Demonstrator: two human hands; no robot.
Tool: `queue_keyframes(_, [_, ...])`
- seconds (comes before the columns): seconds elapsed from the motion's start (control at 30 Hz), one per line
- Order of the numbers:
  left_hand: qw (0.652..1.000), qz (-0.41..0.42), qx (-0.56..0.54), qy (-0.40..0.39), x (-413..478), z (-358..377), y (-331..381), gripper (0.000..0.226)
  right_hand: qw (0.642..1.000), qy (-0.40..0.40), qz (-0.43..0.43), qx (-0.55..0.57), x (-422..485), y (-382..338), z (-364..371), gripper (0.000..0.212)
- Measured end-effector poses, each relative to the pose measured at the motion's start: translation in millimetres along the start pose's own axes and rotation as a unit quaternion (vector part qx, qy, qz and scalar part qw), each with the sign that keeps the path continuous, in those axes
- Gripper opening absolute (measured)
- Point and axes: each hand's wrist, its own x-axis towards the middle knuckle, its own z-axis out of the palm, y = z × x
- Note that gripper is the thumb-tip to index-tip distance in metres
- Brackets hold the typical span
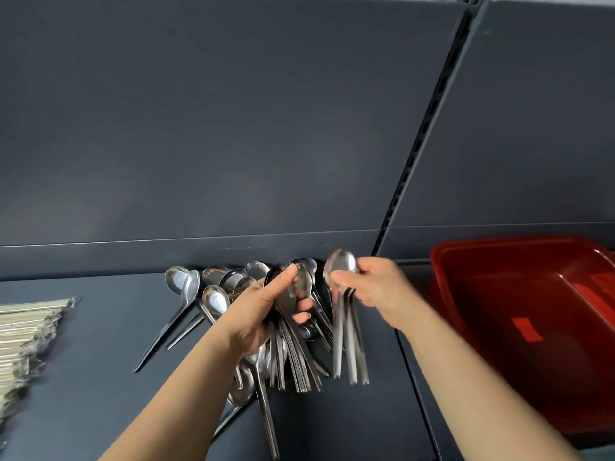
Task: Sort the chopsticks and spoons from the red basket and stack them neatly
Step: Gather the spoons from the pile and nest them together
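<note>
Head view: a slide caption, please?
Left hand and right hand each grip a bunch of spoons, between stacked chopsticks and red basket.

spoons [293,344]: shiny polished metal | red basket [519,294]: glossy plastic | shelf [100,361]: matt dark

L forearm [173,394] and R forearm [466,377] bare; poss. teal sleeve edge [597,456] at R elbow.
</note>
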Motion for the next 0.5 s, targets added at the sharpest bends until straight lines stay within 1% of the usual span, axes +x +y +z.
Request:
queue_keyframes(0.03, [1.000,-0.005,0.008,-0.012,-1,2,-1,0.029,0.999,-0.035,0.005,0.004,-4,-1,8,0.014])
queue_keyframes(0.1, [0.999,-0.007,0.027,-0.030,-3,4,-2,0.036,0.997,-0.081,0.008,0.004,-9,0,20,0.021])
queue_keyframes(0.13, [0.999,-0.001,0.041,-0.029,-4,3,-3,0.036,0.996,-0.089,0.005,0.001,-11,0,24,0.024])
queue_keyframes(0.2, [0.998,0.011,0.056,-0.012,-7,1,-3,0.034,0.995,-0.099,-0.002,0.001,-15,-1,30,0.019])
queue_keyframes(0.27, [0.998,0.012,0.058,-0.004,-10,-4,-4,0.036,0.993,-0.114,-0.005,0.023,-19,0,37,0.017])
queue_keyframes(0.37, [0.996,0.021,0.085,0.002,-16,-11,-7,0.034,0.987,-0.145,0.006,0.066,-24,0,44,0.027])
queue_keyframes(0.43, [0.994,0.035,0.105,0.023,-20,-14,-9,0.030,0.987,-0.137,0.010,0.080,-24,1,48,0.026])
queue_keyframes(0.47, [0.993,0.043,0.102,0.038,-21,-14,-10,0.027,0.992,-0.105,0.006,0.067,-22,3,48,0.020])
queue_keyframes(0.5, [0.993,0.047,0.093,0.055,-22,-16,-11,0.025,0.999,-0.044,-0.004,0.026,-18,6,46,0.015])
